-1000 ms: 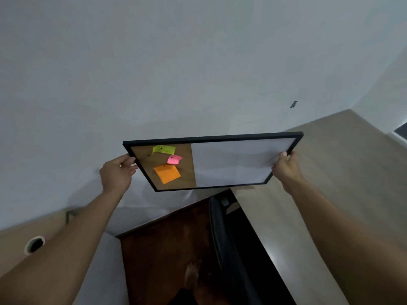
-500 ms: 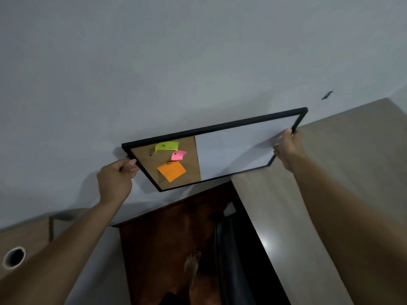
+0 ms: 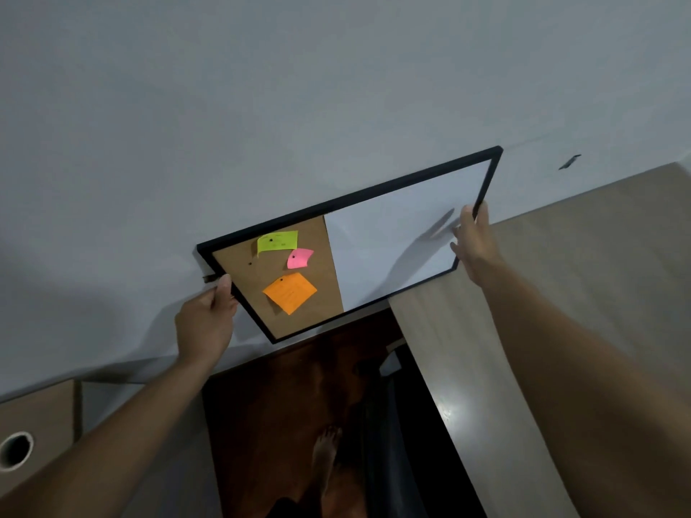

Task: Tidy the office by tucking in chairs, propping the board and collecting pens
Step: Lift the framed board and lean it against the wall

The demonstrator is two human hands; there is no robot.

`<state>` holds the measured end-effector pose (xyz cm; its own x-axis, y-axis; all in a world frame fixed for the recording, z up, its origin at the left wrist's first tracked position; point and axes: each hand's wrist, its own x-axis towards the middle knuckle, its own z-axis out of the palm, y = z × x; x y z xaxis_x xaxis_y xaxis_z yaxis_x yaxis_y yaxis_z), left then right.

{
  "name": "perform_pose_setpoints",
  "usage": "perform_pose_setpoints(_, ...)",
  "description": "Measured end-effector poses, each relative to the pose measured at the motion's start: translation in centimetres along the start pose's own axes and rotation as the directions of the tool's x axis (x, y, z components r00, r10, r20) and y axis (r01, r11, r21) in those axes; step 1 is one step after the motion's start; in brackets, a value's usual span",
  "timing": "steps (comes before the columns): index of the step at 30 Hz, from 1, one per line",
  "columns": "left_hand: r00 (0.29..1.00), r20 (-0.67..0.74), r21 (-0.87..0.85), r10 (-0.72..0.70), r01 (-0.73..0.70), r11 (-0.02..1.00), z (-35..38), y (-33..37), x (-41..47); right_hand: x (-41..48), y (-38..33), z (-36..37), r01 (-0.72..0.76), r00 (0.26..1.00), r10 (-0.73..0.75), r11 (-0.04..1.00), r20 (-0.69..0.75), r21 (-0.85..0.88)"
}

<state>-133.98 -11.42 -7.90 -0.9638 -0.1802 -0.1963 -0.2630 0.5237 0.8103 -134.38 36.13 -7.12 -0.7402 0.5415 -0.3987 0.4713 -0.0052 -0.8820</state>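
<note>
Board (image 3: pixel 392 233), black frame, held up against grey wall (image 3: pixel 261 87), tilted, right end higher. Left hand (image 3: pixel 205 323) grip closed on frame's left edge at approx 8 o'clock; right hand (image 3: pixel 473 241) grip closed on right edge at 3 o'clock. Cork half w/ green, pink, orange notes (image 3: pixel 289 291) on left. Board's lower right corner is over the worktop (image 3: pixel 561 293). Bare foot (image 3: pixel 325 457) on the floor at 6 o'clock.

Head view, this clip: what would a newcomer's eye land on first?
The black-framed board, half cork and half whiteboard, held up tilted in front of the pale wall at mid-frame. The left hand grips its left edge and the right hand its right edge. Next come the bright notes pinned to the cork: a green one, a small pink one and a larger orange one below them.
</note>
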Motion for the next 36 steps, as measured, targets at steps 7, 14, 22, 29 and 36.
perform_pose_setpoints(7,0.996,0.083,0.047,-0.022,0.018,0.999,3.2,1.8,-0.5,-7.2,3.5,4.3,-0.106,0.971,0.101,0.994,0.216,0.011)
perform_pose_setpoints(14,0.994,0.107,0.035,0.002,-0.005,0.999,8.0,4.9,-0.8,-8.1,4.9,6.0,-0.178,0.975,0.153,0.971,0.158,0.159)
perform_pose_setpoints(22,0.957,0.290,-0.142,-0.007,0.050,0.989,13.8,7.8,0.4,-3.1,3.9,3.1,-0.205,0.978,0.206,0.887,0.044,0.414)
perform_pose_setpoints(29,0.804,0.579,-0.067,-0.133,0.210,0.975,17.1,10.8,1.2,-4.4,4.8,3.6,-0.340,0.939,0.338,0.872,0.069,0.353)
perform_pose_setpoints(36,0.776,0.623,-0.056,-0.100,0.171,0.984,18.7,12.9,2.4,-2.2,4.3,3.0,-0.292,0.952,0.302,0.864,0.042,0.409)
